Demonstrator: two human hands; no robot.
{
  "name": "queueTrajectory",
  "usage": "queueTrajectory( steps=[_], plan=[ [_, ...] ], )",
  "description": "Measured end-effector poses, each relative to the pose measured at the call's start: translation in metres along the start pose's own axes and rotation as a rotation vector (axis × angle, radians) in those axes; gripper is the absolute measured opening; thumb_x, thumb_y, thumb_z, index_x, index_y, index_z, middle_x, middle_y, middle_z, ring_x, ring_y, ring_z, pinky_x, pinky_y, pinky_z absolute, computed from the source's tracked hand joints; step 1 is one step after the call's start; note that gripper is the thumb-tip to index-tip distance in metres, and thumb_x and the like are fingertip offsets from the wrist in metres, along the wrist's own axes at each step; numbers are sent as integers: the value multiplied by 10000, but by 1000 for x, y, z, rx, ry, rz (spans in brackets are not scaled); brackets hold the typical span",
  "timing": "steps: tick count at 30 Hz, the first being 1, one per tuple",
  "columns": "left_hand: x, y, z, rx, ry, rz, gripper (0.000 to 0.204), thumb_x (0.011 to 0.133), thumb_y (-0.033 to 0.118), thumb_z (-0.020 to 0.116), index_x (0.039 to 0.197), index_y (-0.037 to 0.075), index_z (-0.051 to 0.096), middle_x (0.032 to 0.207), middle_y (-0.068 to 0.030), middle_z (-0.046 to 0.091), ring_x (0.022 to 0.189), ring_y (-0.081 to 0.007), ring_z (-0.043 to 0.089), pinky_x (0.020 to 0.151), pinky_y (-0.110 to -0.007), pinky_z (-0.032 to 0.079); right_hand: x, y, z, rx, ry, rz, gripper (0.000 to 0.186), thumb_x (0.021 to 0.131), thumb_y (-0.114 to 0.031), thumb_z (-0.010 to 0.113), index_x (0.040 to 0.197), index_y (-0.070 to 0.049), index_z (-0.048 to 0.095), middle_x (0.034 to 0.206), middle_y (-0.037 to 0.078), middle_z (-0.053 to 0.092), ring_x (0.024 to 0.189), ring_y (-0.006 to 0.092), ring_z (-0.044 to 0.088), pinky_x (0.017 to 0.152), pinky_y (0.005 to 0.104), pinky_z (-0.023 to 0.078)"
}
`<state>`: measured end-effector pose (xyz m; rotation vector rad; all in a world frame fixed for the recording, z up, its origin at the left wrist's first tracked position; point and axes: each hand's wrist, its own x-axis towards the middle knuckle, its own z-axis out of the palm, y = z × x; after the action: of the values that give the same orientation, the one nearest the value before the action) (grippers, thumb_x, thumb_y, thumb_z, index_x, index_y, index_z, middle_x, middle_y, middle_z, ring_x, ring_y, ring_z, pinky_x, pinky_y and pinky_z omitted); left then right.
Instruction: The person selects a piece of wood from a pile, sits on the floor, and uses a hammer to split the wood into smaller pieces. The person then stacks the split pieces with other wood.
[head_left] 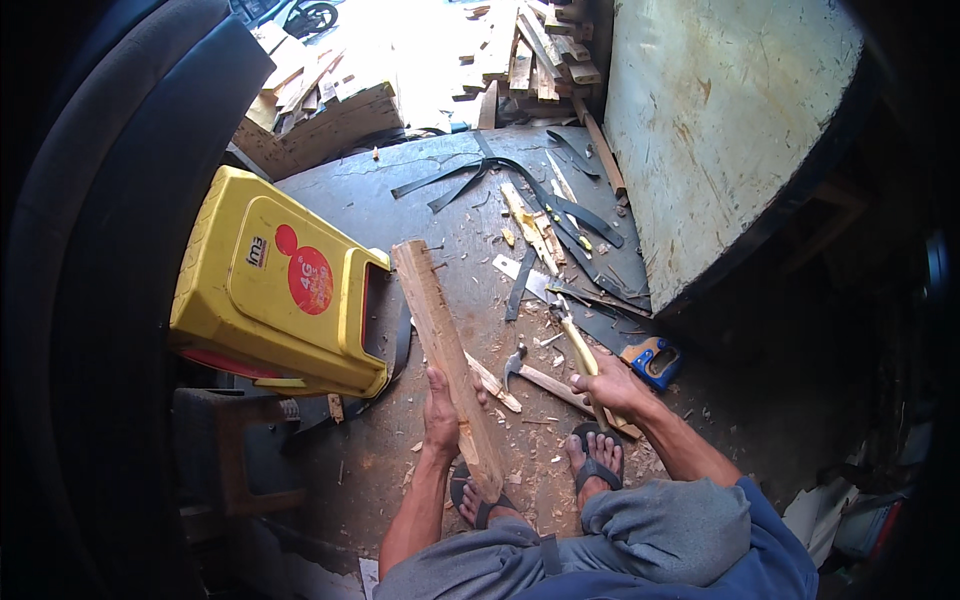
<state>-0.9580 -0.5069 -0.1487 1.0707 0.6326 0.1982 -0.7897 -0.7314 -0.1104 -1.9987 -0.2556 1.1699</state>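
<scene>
My left hand grips a length of rough wood that stands slanted, with nails sticking out near its upper end. My right hand is closed on a pale yellow-handled tool with a metal head, held to the right of the wood. Below that tool, a claw hammer with a wooden handle lies on the ground. A hand saw with a blue and orange handle lies just beyond my right hand. Splintered wood pieces and chips are scattered around.
A yellow plastic bin lies at the left. Black strips lie on the dark ground. Wood piles stand at the back, a worn pale panel at the right. My sandalled feet are below my hands.
</scene>
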Motion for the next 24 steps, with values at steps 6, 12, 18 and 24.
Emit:
queueTrajectory(
  steps=[6, 12, 18, 24],
  plan=[
    [-11, -6, 7, 208, -183, -15, 809, 932, 792, 323, 1193, 47, 498, 907, -51, 596, 804, -139, 610, 719, -313, 536, -14, -26, -16, -528, 111, -582, 696, 913, -162, 620, 1548, -117, 339, 1200, 240, 604, 1088, 431, 619, 929, 483, 502],
    [-16, 4, 4, 355, -224, 65, 756, 941, 741, 413, 1224, 44, 484, 875, -48, 588, 786, -135, 596, 691, -283, 516, -14, -68, -54, -880, 113, -603, 646, 946, -163, 597, 1548, -156, 363, 1229, 188, 585, 1008, 397, 650, 848, 491, 525],
    [-21, 15, -14, 552, -164, 86, 768, 936, 729, 458, 1280, 43, 486, 859, -27, 556, 762, -114, 544, 668, -285, 474, -11, -82, -59, -935, 15, -594, 504, 959, -206, 594, 1431, -95, 454, 1144, 189, 617, 983, 401, 655, 798, 515, 521],
    [-24, 31, -23, 557, -198, 38, 762, 958, 691, 485, 1325, 23, 498, 838, -4, 541, 749, -98, 503, 663, -289, 445, -2, -81, -50, -885, -55, -413, 360, 966, -325, 593, 1143, -24, 506, 917, 247, 668, 862, 442, 666, 745, 549, 506]
  ],
)
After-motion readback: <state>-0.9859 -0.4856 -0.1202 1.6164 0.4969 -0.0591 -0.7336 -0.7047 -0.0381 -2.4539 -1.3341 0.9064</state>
